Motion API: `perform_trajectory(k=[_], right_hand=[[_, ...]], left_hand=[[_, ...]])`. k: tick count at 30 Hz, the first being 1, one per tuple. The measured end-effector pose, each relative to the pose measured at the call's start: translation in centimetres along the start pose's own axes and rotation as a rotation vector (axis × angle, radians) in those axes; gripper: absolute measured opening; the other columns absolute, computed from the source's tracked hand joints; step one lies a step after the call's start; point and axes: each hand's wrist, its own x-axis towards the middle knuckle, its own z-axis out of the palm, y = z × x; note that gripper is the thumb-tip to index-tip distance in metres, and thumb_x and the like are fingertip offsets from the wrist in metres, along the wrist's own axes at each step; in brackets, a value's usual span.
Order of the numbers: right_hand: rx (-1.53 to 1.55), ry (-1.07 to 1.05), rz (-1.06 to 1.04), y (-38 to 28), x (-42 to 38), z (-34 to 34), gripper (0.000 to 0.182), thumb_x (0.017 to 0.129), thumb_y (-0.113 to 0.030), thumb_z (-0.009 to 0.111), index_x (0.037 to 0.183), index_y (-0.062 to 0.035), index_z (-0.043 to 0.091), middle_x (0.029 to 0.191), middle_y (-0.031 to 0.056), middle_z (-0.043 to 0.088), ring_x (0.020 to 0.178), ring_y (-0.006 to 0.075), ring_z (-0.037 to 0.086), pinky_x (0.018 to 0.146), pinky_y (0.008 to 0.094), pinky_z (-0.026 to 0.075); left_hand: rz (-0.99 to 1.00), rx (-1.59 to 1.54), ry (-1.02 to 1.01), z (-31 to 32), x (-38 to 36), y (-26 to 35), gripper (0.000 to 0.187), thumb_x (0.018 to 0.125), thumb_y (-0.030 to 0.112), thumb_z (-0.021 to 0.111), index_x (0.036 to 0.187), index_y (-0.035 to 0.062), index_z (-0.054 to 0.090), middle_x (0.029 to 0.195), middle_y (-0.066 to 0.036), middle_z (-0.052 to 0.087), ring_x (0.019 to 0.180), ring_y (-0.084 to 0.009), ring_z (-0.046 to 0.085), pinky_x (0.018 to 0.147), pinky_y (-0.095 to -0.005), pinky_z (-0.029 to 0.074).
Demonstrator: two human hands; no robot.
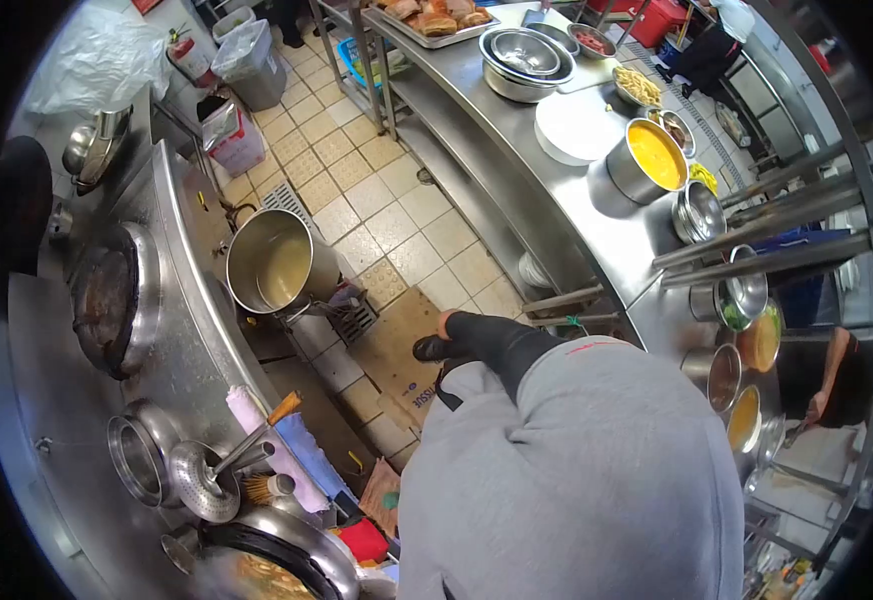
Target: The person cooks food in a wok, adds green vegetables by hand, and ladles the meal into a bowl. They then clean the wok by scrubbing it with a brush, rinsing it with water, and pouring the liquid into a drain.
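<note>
We can't see either of the wearer's hands. Grey top is cut by the bottom edge. Wok also clipped there, contents hazy; we can't identify the food. Tray runs off the top edge. At right, a co-worker's hand is too small for us to read its grip. Dark shape, far left: we can't tell what.

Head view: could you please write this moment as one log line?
own hands: not visible; tall pot: pale liquid inside; wok: food inside; steel pot: yellow-orange liquid inside, on worktop
</note>
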Motion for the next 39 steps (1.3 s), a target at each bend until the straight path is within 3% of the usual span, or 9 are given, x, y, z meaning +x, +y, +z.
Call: perform_trajectory(k=[7,9,13,16,17,26,31,37,39], right_hand=[[0.250,0.097,0.313,-3.7,-10.0,-3.6,0.039,0.069,-0.033,0.058,0.075,0.0044,0.066,0.075,0.0190,0.065,0.069,0.0257,0.065,0.069,0.0360,0.051],[-0.083,0.051,0.169,-6.4,-9.2,-3.2,0.036,0.071,-0.033,0.058,0.080,0.0009,0.066,0.072,0.0162,0.065,0.067,0.0232,0.065,0.066,0.0348,0.051],[0.514,0.292,-0.146,-15.0,-6.1,-6.2,0.029,0.081,-0.026,0.047,0.099,-0.0082,0.061,0.082,0.0144,0.065,0.074,0.0260,0.063,0.067,0.0389,0.049],[0.215,0.604,-0.686,-23.1,-7.0,-13.1,0.028,0.082,-0.026,0.047,0.098,-0.0089,0.061,0.089,0.0106,0.064,0.084,0.0288,0.060,0.074,0.0414,0.047],[0.161,0.677,-0.748,-25.4,-6.0,-14.8,0.027,0.081,-0.022,0.045,0.096,-0.0081,0.063,0.089,0.0122,0.063,0.084,0.0303,0.059,0.074,0.0409,0.047],[-0.366,0.392,-0.981,-35.0,0.3,-18.4,0.056,0.072,-0.032,0.068,0.117,-0.0041,0.049,0.110,0.0212,0.053,0.100,0.0361,0.051,0.086,0.0419,0.042],[-0.423,0.097,-0.921,-38.1,0.6,-17.6,0.065,0.068,-0.031,0.071,0.122,-0.0060,0.043,0.087,0.0167,0.061,0.079,0.0321,0.060,0.072,0.0386,0.047],[-0.199,-0.049,-0.755,-40.6,1.5,-15.3,0.038,0.076,-0.024,0.061,0.104,-0.0033,0.046,0.082,0.0201,0.059,0.078,0.0372,0.060,0.068,0.0420,0.047],[-0.410,0.248,-0.965,-41.7,1.6,-15.4,0.034,0.078,-0.020,0.059,0.103,-0.0011,0.046,0.082,0.0234,0.058,0.078,0.0410,0.058,0.067,0.0437,0.046]], left_hand=[[0.075,-0.194,-0.227,2.2,0.5,1.5,0.012,0.077,0.017,0.057,0.085,0.0078,0.057,0.072,-0.006,0.055,0.060,-0.0208,0.055,0.052,-0.0331,0.047],[0.114,-0.245,-0.257,2.1,0.4,1.8,0.011,0.078,0.016,0.058,0.084,0.0079,0.057,0.070,-0.005,0.055,0.058,-0.0199,0.055,0.050,-0.0324,0.047],[0.173,-0.343,-0.277,0.8,0.2,2.4,0.008,0.078,0.014,0.059,0.082,0.0082,0.057,0.068,-0.004,0.054,0.055,-0.0180,0.055,0.047,-0.0310,0.047],[0.359,-0.291,-0.346,-0.6,0.8,1.7,0.006,0.081,0.013,0.058,0.083,0.0080,0.059,0.070,0.000,0.056,0.055,-0.0108,0.053,0.048,-0.0271,0.045],[0.225,-0.278,-0.156,-0.9,-0.1,1.4,0.013,0.080,0.016,0.061,0.089,0.0071,0.060,0.074,0.000,0.058,0.060,-0.0111,0.054,0.052,-0.0269,0.046],[0.376,-0.926,0.086,-4.5,-8.5,6.2,0.032,0.077,0.016,0.064,0.104,0.0032,0.051,0.081,-0.008,0.059,0.070,-0.0195,0.060,0.058,-0.0344,0.051],[0.398,-1.496,0.354,-10.4,-8.8,7.1,0.036,0.081,0.039,0.057,0.095,0.0063,0.053,0.078,-0.010,0.059,0.066,-0.0242,0.061,0.057,-0.0406,0.053],[0.254,-1.529,0.310,-17.1,-5.6,8.6,0.053,0.075,0.061,0.051,0.088,0.0100,0.053,0.077,-0.009,0.056,0.070,-0.0257,0.057,0.068,-0.0464,0.050],[0.216,-1.509,0.293,-18.2,-4.4,9.0,0.055,0.073,0.063,0.051,0.090,0.0099,0.052,0.079,-0.010,0.056,0.072,-0.0266,0.057,0.070,-0.0470,0.050]])
